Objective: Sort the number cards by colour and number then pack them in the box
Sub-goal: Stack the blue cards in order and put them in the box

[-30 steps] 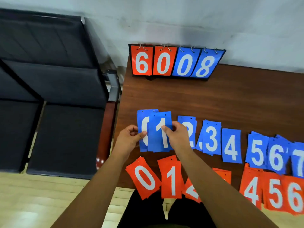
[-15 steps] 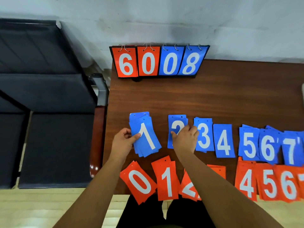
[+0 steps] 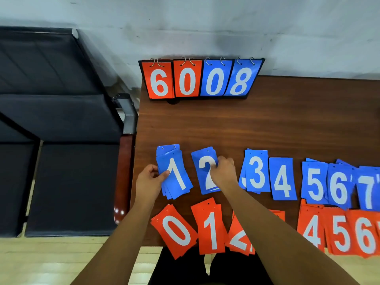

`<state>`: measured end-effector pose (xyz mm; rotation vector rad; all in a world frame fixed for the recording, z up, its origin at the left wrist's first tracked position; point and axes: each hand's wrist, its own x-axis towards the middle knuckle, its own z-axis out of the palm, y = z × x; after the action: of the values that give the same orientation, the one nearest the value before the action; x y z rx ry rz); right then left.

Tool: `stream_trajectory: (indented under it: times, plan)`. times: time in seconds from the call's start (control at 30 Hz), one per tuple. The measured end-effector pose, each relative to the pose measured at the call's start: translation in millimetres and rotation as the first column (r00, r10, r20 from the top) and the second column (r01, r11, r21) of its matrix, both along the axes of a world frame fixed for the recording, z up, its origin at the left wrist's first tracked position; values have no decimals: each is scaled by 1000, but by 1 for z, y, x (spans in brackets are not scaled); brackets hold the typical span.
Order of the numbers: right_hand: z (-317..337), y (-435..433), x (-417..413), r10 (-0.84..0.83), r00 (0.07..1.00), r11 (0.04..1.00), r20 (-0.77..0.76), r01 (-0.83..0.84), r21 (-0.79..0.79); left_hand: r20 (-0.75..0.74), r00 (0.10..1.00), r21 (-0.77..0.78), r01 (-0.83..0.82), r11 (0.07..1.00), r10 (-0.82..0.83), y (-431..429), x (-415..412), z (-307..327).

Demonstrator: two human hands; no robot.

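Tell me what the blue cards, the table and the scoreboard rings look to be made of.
The blue cards look like thin, stiff plastic sheet: flat, with a faint sheen and punched holes near the top. The table is dark wood or wood-look laminate: grain streaks, smooth finish. The scoreboard rings are probably metal wire: thin, silvery, glinting.

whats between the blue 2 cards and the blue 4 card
In the head view: the blue 3 cards, plus the right hand gripping the blue 2 cards.
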<state>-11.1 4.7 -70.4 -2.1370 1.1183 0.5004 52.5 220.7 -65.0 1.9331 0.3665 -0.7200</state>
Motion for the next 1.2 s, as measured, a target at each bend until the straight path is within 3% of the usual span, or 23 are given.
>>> stream_trajectory:
  times: [0.13, 0.2, 0.27, 0.43, 0.7, 0.8, 0.9, 0.97, 1.07, 1.13, 1.2]
  plan:
    - [28, -9, -4, -269, 929, 935, 253, 189, 299, 45, 998, 11, 42, 999, -42, -6, 2, 5]
    - [43, -12, -7, -415, 866, 834, 279, 239, 498, 42, 997, -9, 63, 998, -63, -10, 5, 8]
    - [52, -15, -12, -464, 846, 771, 261, 241, 589, 8, 997, -77, 82, 994, -81, -17, 8, 12]
    - [55, -18, -20, -405, 895, 840, 186, 283, 464, -153, 981, -319, 65, 945, -119, -39, 2, 28]
    - [48, -18, -40, -516, 831, 801, 208, 382, 461, -223, 964, -385, 52, 921, -148, -82, -21, 34]
    - [45, -30, -45, -453, 865, 857, 217, 355, 373, -210, 964, -370, 78, 926, -165, -93, -30, 33]
    - [44, -47, -56, -377, 903, 879, 206, 279, 388, -203, 969, -268, 82, 960, -140, -99, -34, 23]
    - [43, -63, -68, -260, 939, 946, 226, 201, 253, -188, 981, -177, 23, 984, -57, -104, -36, 19]
    - [35, -83, -92, 96, 989, 988, 112, -81, -132, -72, 993, -56, -94, 994, 90, -111, -40, 19]
    - [26, -84, -103, 320, 947, 929, -18, -318, -189, -15, 993, -4, -117, 993, 117, -114, -42, 23]
    - [19, -77, -107, 431, 900, 888, -62, -435, -152, -8, 992, 19, -124, 992, 124, -114, -43, 23]
